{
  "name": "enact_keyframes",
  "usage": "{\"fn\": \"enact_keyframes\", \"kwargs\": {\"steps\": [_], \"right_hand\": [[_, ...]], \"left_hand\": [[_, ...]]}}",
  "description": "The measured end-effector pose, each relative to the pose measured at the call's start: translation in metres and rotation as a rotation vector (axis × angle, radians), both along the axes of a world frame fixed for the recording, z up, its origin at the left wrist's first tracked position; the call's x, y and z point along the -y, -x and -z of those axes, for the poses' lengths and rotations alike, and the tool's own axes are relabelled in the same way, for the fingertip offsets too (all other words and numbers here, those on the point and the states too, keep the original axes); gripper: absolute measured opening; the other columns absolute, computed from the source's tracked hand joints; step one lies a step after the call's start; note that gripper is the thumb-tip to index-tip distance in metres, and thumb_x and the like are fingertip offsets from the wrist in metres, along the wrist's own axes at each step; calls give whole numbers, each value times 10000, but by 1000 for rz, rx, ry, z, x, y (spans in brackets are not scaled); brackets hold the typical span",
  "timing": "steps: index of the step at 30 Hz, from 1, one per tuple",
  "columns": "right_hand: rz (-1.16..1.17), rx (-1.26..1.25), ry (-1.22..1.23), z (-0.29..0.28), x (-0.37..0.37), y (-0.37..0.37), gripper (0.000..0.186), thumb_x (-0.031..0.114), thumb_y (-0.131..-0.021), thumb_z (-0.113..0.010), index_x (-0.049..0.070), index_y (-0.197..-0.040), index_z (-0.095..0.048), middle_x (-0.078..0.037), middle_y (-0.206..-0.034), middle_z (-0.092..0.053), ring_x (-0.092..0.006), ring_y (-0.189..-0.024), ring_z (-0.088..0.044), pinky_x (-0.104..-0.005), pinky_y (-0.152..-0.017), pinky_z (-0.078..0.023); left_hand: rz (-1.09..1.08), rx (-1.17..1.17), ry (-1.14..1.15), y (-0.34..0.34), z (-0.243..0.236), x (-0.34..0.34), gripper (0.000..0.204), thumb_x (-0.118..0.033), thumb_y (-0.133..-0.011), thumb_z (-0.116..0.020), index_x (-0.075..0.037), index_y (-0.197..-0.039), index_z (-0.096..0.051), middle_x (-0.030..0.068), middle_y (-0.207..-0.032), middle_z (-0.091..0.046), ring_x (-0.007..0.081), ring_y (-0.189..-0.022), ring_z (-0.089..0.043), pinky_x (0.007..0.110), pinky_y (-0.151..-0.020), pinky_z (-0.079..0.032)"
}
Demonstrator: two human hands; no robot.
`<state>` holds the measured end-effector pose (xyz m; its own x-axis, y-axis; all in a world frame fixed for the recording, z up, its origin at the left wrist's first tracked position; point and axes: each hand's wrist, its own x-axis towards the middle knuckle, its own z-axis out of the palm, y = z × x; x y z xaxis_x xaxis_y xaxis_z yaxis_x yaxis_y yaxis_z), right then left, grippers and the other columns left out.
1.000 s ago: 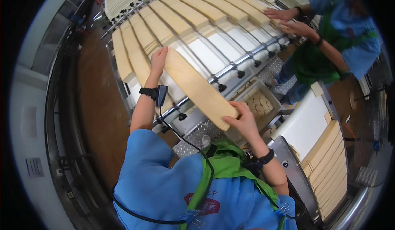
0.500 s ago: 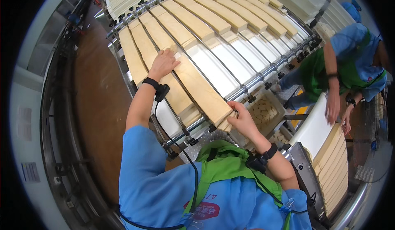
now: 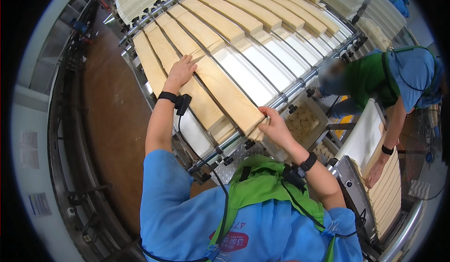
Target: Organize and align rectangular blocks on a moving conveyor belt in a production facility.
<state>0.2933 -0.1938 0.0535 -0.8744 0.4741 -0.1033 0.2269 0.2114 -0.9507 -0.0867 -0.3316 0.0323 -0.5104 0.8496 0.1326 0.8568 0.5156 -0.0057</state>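
Observation:
My left hand (image 3: 183, 70) lies with fingers spread on the upper end of a long pale dough strip (image 3: 225, 98), which rests between thin metal guide rods on the slanted white machine bed (image 3: 253, 72). My right hand (image 3: 271, 120) grips the strip's lower end, at the front roller bar (image 3: 300, 84) with its black knobs. Several similar strips (image 3: 234, 13) lie side by side in lanes across the bed, some stacked in layers.
A co-worker (image 3: 403, 74) bends at the right, an arm reaching to stacked slices (image 3: 384, 196) on a slanted conveyor (image 3: 354, 145). A bin (image 3: 304, 121) of pale scraps stands below the bar. Curved metal rails (image 3: 65, 177) run along the brown floor (image 3: 112, 159) at left.
The held strip has come down into a lane between the rods, and my left hand has gone from pinched to spread on it. The co-worker has moved from the bed to the side conveyor.

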Motion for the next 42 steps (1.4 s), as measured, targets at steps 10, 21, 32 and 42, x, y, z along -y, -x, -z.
{"fn": "enact_keyframes", "kwargs": {"steps": [10, 21, 32, 42], "right_hand": [[111, -116, -125, 39, 2, 28, 528, 7, -675, -516, -21, -1200, -464, -205, -1187, -479, -330, -1116, -472, -353, -959, -377], [398, -130, -311, 13, -107, -149, 409, 38, -736, -537, 11, -1142, -504, -150, -1135, -445, -308, -1032, -496, -347, -891, -420], [1381, 785, -394, 79, -158, -495, 580, 309, -749, -689, -56, -1121, -435, -240, -1132, -427, -427, -945, -538, -455, -793, -467], [1258, 787, -449, 81, -168, -501, 638, 410, -676, -726, -63, -996, -440, -201, -927, -477, -379, -731, -595, -427, -596, -502]], "left_hand": [[410, 689, -477, -143, -38, -41, 161, -146, -801, -601, -74, -937, -644, 136, -1224, -528, 337, -1209, -418, 426, -970, -373], [565, 40, -93, -229, -6, -36, 189, -91, -721, -650, -62, -908, -651, 183, -1241, -494, 383, -1159, -435, 458, -957, -345], [976, 499, -248, -436, -27, -275, 278, -117, -802, -612, -19, -1062, -598, 156, -1160, -571, 310, -1044, -560, 347, -872, -453], [1268, 435, -259, -744, 68, -556, 393, -172, -828, -511, 20, -1170, -485, 194, -1192, -512, 317, -1133, -470, 393, -968, -375]]}}
